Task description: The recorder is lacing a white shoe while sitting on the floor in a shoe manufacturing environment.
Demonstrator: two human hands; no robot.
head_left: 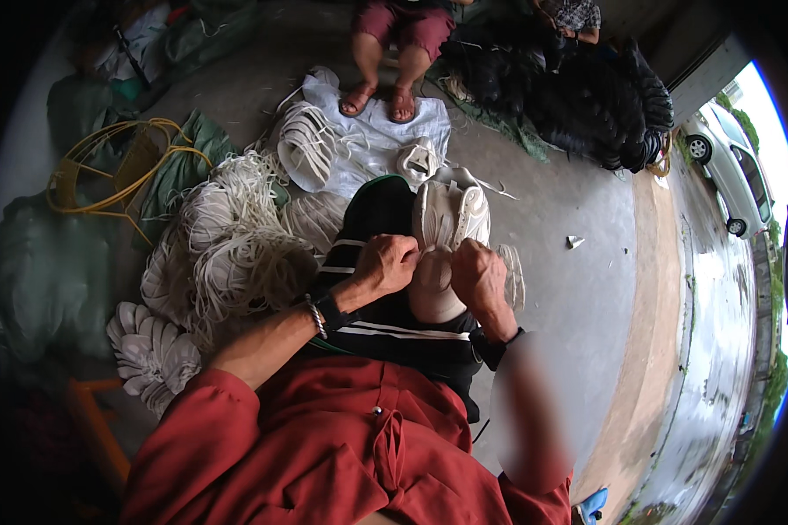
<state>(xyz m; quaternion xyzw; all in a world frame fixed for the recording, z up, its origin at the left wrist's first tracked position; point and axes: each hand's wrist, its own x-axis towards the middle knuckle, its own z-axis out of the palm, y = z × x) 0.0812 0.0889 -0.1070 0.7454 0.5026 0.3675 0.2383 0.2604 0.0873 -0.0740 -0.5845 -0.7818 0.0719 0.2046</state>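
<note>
A white shoe upper [435, 296] lies across my lap with its toe toward me and its opening pointing away. My left hand [389, 264] is closed at the upper's left edge, its fingertips pinching a thin white shoelace near the lowest eyelets. At the right edge, my right hand [479, 276] makes a fist, thumb and finger pressed together on the lace. The fingertips partly hide the lace. Black cloth with white stripes [385, 329] covers my legs beneath the upper.
Left of my legs is a big heap of white shoe uppers and laces [236, 229]. A yellow wire frame [105, 208] stands farther left. Ahead, a person's sandalled feet [402, 103] rest on a white sack [429, 122] near another shoe [418, 160]. A black pile [587, 109] lies far right.
</note>
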